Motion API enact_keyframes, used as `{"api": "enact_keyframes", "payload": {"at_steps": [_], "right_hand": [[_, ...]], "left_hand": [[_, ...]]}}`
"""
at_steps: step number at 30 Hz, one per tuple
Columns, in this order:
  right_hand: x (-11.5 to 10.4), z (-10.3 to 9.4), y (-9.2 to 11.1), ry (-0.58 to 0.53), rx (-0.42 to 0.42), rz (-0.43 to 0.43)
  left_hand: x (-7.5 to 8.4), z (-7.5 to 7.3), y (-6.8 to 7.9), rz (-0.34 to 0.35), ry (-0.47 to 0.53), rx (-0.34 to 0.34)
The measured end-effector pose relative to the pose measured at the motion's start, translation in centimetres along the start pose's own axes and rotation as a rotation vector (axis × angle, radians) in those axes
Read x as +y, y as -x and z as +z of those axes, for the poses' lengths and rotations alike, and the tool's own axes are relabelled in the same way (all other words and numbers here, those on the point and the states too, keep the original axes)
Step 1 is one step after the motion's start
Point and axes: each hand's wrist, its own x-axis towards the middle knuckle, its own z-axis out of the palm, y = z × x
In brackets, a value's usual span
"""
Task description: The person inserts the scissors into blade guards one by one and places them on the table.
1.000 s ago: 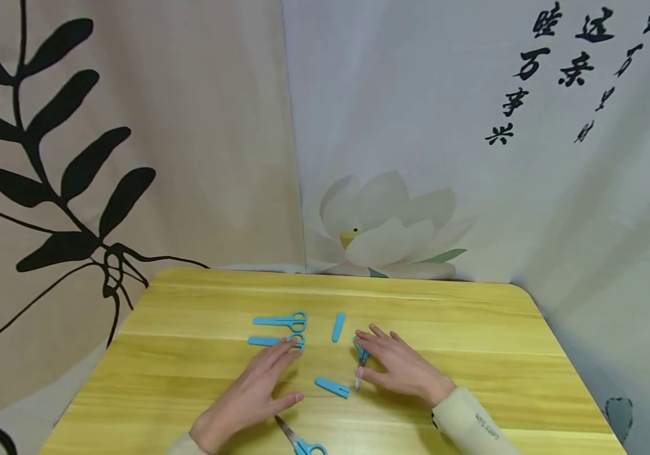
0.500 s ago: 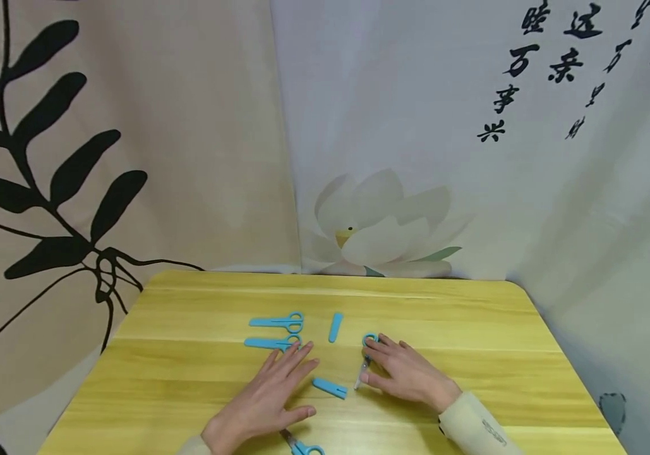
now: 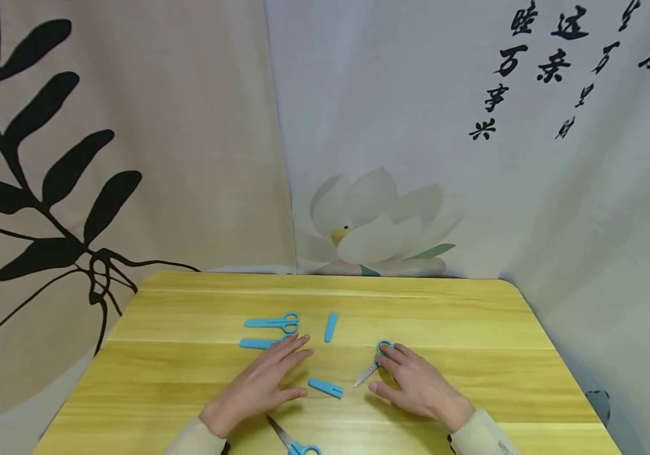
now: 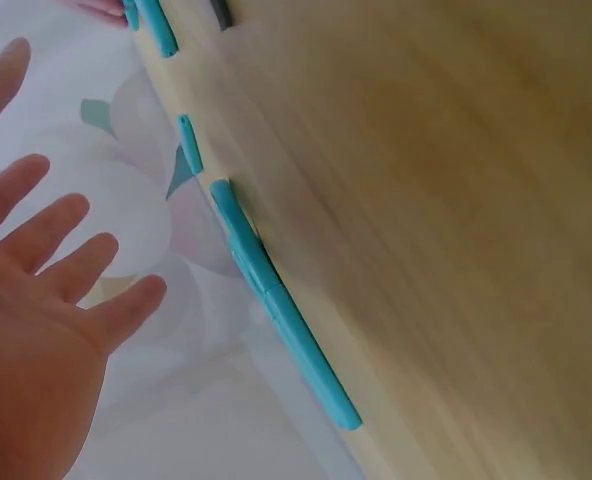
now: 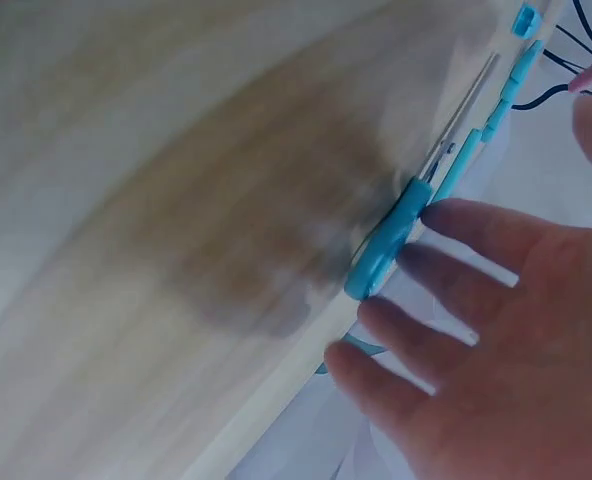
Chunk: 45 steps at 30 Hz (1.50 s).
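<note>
My right hand [image 3: 421, 387] spreads its fingers over a small pair of scissors [image 3: 367, 374] with blue handles and a bare blade. In the right wrist view my fingertips touch or nearly touch the handle [image 5: 391, 240]; nothing is gripped. My left hand [image 3: 259, 387] hovers palm down with straight fingers, partly covering sheathed blue scissors [image 3: 256, 344]. Behind these lie other sheathed scissors [image 3: 270, 323]. Two loose blue blade covers rest on the table: one upright-pointing cover [image 3: 331, 327] at the back, and a slotted cover [image 3: 325, 388] between my hands. Unsheathed scissors [image 3: 296, 447] lie near my left wrist.
Everything lies on a yellow wood-grain table [image 3: 472, 316] with rounded far corners. Behind it hangs a pale curtain [image 3: 216, 158] with a dark plant print, a lotus and black characters.
The scissors by my right hand have slid right and turned, their tip pointing toward the lower left. My right hand has moved right with them. My left hand has shifted slightly and stays spread.
</note>
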Motion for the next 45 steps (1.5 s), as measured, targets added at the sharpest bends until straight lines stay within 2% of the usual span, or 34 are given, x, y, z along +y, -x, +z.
{"api": "enact_keyframes", "payload": {"at_steps": [4,8,15,18,23,28,35,40,45], "right_hand": [[0.6,0.0,-0.5,0.044,0.054,-0.025],[1.7,-0.5,-1.6,0.011,0.052,-0.090],[3.5,-1.4,-3.4,-0.144,-0.118,-0.162],[4.2,-1.2,-3.8,-0.178,-0.158,-0.188],[5.3,-0.9,-4.1,-0.193,-0.136,-0.231],[5.9,-0.9,-4.1,-0.221,-0.099,-0.226],[6.0,-0.5,-3.8,-0.213,-0.037,-0.252],[5.6,-0.4,-3.6,-0.177,-0.002,-0.262],[5.0,-0.8,-2.8,-0.175,0.017,-0.225]], "left_hand": [[-0.2,-0.2,-0.5,-0.019,0.046,-0.049],[-0.2,-0.2,-1.0,-0.040,0.073,-0.069],[-0.2,-0.2,-1.2,-0.068,0.088,-0.073],[-0.1,0.0,-1.2,-0.078,0.104,-0.081],[0.0,0.0,-1.2,-0.086,0.121,-0.089],[0.0,0.3,-1.4,-0.086,0.107,-0.114],[0.4,0.9,-2.3,-0.024,0.035,-0.204],[0.9,1.2,-3.1,0.043,-0.006,-0.234],[1.2,1.6,-3.5,0.084,-0.002,-0.254]]}}
